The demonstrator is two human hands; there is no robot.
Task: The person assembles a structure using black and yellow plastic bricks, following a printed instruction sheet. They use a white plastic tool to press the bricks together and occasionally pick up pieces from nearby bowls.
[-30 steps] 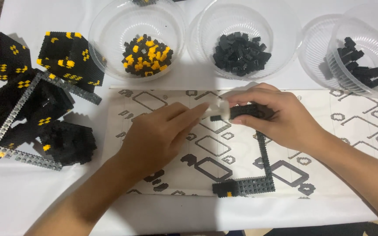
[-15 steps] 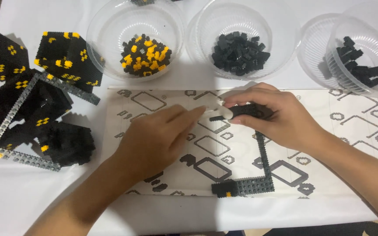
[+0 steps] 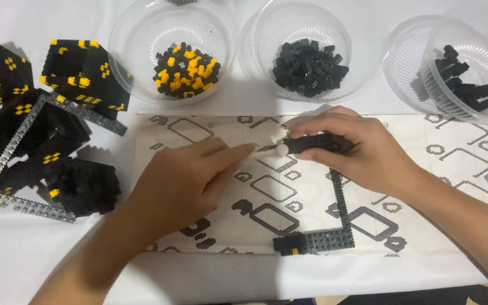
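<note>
Over the sheet (image 3: 425,186): right hand (image 3: 362,155) pinches black brick stack (image 3: 317,144), left hand (image 3: 190,181) fingertips pressed alongside; uneven push may snap the frame (image 3: 341,203) loose.

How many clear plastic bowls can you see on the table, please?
3: the left bowl holds black and yellow bricks, the middle bowl black bricks, the right bowl black bricks, partly cut off; it may be two stacked.

L. hand (image 3: 184,181) is laid palm-down, index finger stretched toward the r. hand (image 3: 362,149) — whose fingers are curled and pinched shut; both forearms are angled inward.
</note>
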